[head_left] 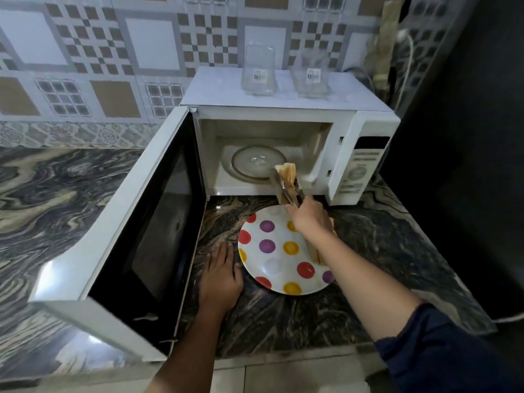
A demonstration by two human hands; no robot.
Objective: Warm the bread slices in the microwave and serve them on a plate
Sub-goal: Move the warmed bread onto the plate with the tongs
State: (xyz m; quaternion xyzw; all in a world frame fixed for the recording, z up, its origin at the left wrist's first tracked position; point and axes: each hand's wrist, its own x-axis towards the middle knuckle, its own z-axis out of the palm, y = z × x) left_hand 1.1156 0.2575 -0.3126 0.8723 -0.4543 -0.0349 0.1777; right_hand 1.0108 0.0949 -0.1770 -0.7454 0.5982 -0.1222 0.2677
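Observation:
A white microwave (363,154) stands at the back of the counter with its door (141,222) swung wide open to the left. Its glass turntable (255,163) is bare. My right hand (309,217) grips metal tongs (286,191) that pinch a bread slice (286,173) upright at the mouth of the oven, just above the counter. A white plate with coloured dots (272,265) lies on the counter in front of the microwave. Another bread slice (316,255) lies on the plate's right side, partly hidden under my right forearm. My left hand (219,276) rests flat on the counter beside the plate's left rim.
Two clear glass jars (259,70) (312,73) stand on top of the microwave. The dark marble counter (382,251) runs left behind the door. A dark wall and white power cable (408,61) close off the right side. The counter's front edge is near my body.

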